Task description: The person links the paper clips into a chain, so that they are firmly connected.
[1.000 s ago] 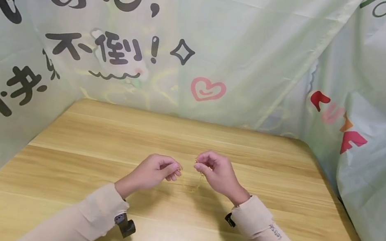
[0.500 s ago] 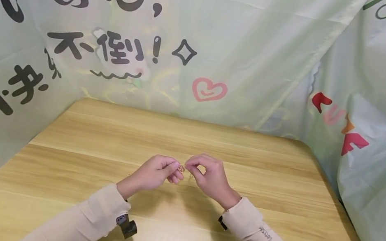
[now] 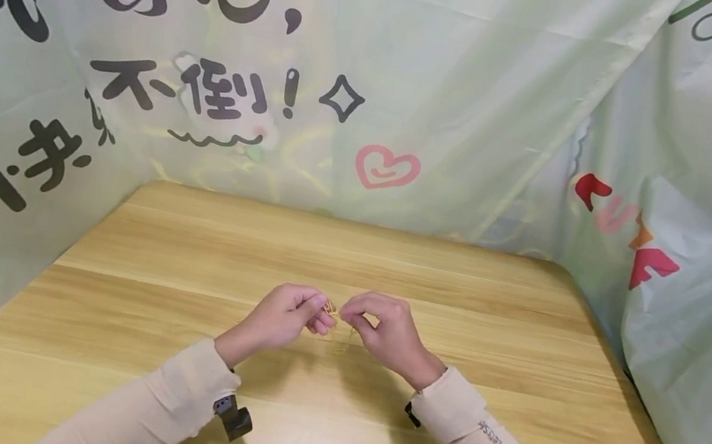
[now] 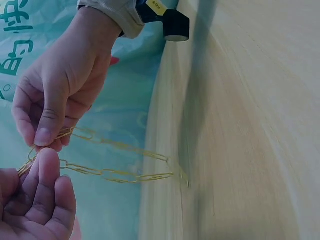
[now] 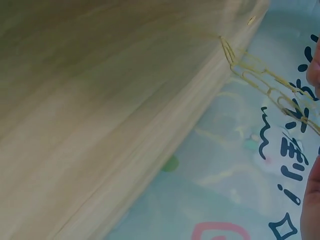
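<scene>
A chain of thin gold paper clips (image 4: 82,169) hangs in a loop below both hands. In the head view, my left hand (image 3: 280,314) pinches several gold clips between thumb and forefinger. Beside it, my right hand (image 3: 394,337) pinches a clip at the chain's other end, its fingertips close to the left ones. The left wrist view has my right hand above my left; fingers partly hide where the clips meet, and I cannot tell whether those are hooked together. At the right wrist view's edge, only parts of both hands show, beside the linked clips.
A single gold clip (image 5: 251,20) lies on the wooden table (image 3: 327,417), near the left hand. Printed cloth (image 3: 482,118) walls in the table at the back and both sides. Black cameras (image 3: 238,421) are strapped under both sleeves.
My right hand has moved left and its fingertips now meet near the left hand's clips. In the last half second, both hands stay almost still, with a slight shift of the fingertips.
</scene>
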Available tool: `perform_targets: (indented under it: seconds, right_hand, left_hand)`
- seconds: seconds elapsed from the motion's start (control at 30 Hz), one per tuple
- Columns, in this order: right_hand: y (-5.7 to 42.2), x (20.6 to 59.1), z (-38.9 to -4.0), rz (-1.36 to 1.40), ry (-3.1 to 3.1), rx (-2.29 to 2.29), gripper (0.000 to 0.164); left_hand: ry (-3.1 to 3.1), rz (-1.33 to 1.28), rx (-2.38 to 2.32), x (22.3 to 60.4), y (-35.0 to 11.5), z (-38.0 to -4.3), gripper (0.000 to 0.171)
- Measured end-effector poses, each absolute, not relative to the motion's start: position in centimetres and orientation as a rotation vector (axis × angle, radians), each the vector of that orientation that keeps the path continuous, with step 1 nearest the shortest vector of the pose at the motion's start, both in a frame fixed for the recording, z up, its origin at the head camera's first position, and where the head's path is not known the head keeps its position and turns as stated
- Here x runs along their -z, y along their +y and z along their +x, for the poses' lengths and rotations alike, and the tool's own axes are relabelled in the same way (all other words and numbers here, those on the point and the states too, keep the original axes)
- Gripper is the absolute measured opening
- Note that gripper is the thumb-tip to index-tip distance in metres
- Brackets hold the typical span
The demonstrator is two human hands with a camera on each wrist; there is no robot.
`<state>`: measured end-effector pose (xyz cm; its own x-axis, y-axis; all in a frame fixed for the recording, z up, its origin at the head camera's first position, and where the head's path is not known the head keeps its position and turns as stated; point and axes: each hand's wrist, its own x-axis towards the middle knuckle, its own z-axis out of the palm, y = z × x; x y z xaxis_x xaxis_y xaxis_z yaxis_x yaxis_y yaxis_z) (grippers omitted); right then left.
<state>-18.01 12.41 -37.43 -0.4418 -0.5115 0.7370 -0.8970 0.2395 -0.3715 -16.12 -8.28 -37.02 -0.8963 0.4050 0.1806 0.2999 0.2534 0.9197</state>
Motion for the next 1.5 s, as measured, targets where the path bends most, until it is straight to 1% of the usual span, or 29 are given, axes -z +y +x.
perform_targets:
  seconds: [0.13, 0.3, 0.43, 0.57, 0.67, 0.83, 0.9, 1.13, 1.5]
  right_hand:
    - [12.7, 37.3, -17.9, 1.242, -2.070, -1.107, 0.017]
    - [13.1, 37.1, -18.0, 1.143, -2.118, -1.156, 0.015]
    - [12.9, 36.7, -17.8, 1.111, -2.131, -1.195, 0.014]
    - [12.4, 35.3, -16.7, 1.086, -2.145, -1.218, 0.015]
    - [12.2, 34.0, -15.7, 1.074, -2.166, -1.218, 0.015]
    - [12.4, 33.0, -15.1, 1.068, -2.186, -1.193, 0.015]
    - [12.7, 33.1, -15.2, 1.070, -2.194, -1.183, 0.016]
    - [14.4, 35.5, -17.5, 1.102, -2.208, -1.187, 0.018]
    - [16.0, 35.4, -17.8, 1.158, -2.247, -1.067, 0.021]
  left_hand:
    - [2.381, 0.650, -1.787, 37.0, -8.3, -16.1, 0.025]
    - [2.397, 0.676, -1.773, 37.3, -8.5, -16.2, 0.019]
    - [2.368, 0.719, -1.805, 37.3, -8.5, -16.3, 0.022]
    - [2.180, 0.726, -1.920, 37.3, -8.3, -16.3, 0.024]
    - [2.045, 0.684, -1.987, 37.3, -8.1, -16.4, 0.020]
    - [2.087, 0.663, -1.945, 37.5, -8.2, -16.3, 0.012]
    - [2.132, 0.668, -1.917, 37.5, -8.3, -16.3, 0.011]
    - [2.241, 0.707, -1.872, 37.4, -9.0, -16.2, 0.008]
    - [2.377, 0.770, -1.801, 37.4, -9.8, -16.1, 0.006]
